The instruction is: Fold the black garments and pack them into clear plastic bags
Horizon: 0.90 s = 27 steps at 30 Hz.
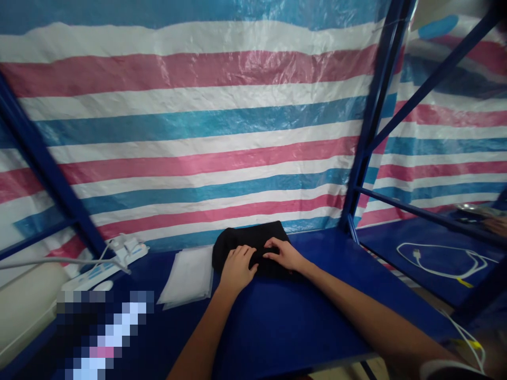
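A folded black cloth item (273, 230), perhaps a garment or soft bag, lies on the blue shelf surface against the striped sheet. My left hand (236, 268) rests on its left part, fingers laid over the fabric and thumb apart. Coming in from the right, my right hand (285, 255) has its thumb and fingers drawn together on a bit of the black fabric near the middle. The exact kind of the item cannot be made out. Just left of it is a stack of white sheets in clear plastic (188, 275).
A white power strip (95, 272) with plugs and cables sits at the left, beside a cream rounded object (27, 306). Blue metal posts (360, 153) frame the shelf (293, 327). A striped plastic sheet (206, 116) hangs behind. At right lies a coiled white cable (439, 272).
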Motion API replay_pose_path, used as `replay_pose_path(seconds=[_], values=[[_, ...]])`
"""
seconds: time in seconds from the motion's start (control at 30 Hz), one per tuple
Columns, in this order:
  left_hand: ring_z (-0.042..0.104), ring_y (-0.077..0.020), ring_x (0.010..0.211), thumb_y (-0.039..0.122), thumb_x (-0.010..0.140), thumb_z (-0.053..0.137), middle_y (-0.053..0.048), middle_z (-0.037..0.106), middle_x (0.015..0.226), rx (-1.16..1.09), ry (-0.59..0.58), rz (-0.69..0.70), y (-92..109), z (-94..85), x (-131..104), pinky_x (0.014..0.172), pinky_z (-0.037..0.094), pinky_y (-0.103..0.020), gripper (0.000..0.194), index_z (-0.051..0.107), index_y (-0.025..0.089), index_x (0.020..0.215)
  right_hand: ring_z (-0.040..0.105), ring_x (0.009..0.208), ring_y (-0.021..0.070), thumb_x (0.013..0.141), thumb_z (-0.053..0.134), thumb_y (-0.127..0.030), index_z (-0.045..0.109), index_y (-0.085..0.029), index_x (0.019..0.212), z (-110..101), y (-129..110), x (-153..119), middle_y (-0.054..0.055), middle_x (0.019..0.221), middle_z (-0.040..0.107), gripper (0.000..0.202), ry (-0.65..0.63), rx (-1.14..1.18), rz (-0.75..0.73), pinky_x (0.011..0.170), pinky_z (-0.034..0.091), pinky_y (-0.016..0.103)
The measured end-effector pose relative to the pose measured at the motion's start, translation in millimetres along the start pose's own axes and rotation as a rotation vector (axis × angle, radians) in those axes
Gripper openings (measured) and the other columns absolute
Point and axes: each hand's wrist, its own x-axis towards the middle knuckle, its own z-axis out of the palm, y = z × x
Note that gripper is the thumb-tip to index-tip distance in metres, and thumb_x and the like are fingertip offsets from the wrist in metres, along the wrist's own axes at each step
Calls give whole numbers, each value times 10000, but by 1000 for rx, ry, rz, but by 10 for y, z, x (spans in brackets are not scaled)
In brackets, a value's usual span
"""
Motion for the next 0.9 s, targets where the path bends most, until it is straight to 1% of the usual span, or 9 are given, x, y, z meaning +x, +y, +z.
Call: replay_pose_path(seconds=[0.13,0.2,0.27,0.4,0.5,0.6,0.7,0.77,0.9], values=[[599,-313,1242,192,1020,585,-116,680,1307,45,21,31,-10,15,-31,1047,447,-479,338,619,222,1355,700,1065,236,956,758,-358,705,-222,1156,-40,-83,-30,63,1122,759,248,36,-83,-92,991,536,393],[606,-305,1254,244,1054,563,-117,680,1327,-1,44,47,-18,-21,-83,1069,451,-472,347,582,220,1400,692,1115,247,992,719,-365,710,-241,1208,-90,-159,-77,72,1176,756,249,42,-93,-154,1027,527,410],[634,-287,1218,328,1070,569,-104,694,1312,-93,45,37,-20,-62,-142,1063,476,-451,372,554,228,1428,698,1136,242,1028,672,-378,706,-261,1257,-136,-225,-134,67,1216,755,259,5,-46,-185,1035,532,401],[665,-274,1133,380,1079,550,-85,722,1248,-193,-11,31,8,-101,-194,1028,510,-443,293,625,237,1324,718,1093,229,1057,620,-373,722,-257,1240,-161,-256,-215,58,1180,760,240,-63,15,-159,1011,554,384],[647,-276,1154,390,1071,570,-80,736,1189,-227,9,-4,28,-108,-159,1033,512,-436,249,678,234,1232,692,1107,233,1055,615,-359,737,-236,1227,-145,-230,-226,89,1199,714,244,-26,-87,-189,1015,552,397],[624,-275,1166,414,1051,613,-67,743,1116,-231,25,-18,24,-117,-124,1036,508,-426,239,716,237,1175,656,1145,249,1027,671,-395,731,-243,1282,-143,-211,-223,102,1202,679,303,-23,-199,-250,1045,536,419],[630,-258,1130,438,1073,570,-61,721,1138,-224,31,-37,4,-99,-118,1030,508,-415,283,722,236,1199,668,1096,272,927,799,-500,704,-253,1363,-153,-204,-228,92,1135,685,510,-64,-258,-224,1006,556,427],[637,-245,1120,466,1080,552,-59,698,1157,-220,34,-73,-5,-67,-114,1013,516,-394,316,722,242,1224,678,1073,281,886,833,-536,699,-246,1382,-155,-203,-230,91,1112,689,590,-87,-283,-191,979,565,421],[632,-246,1106,448,1095,527,-70,678,1172,-124,61,-104,23,-6,-75,971,516,-388,325,733,248,1248,684,1033,266,973,739,-522,720,-222,1350,-134,-192,-203,96,1083,689,482,-86,-296,-126,959,564,404]])
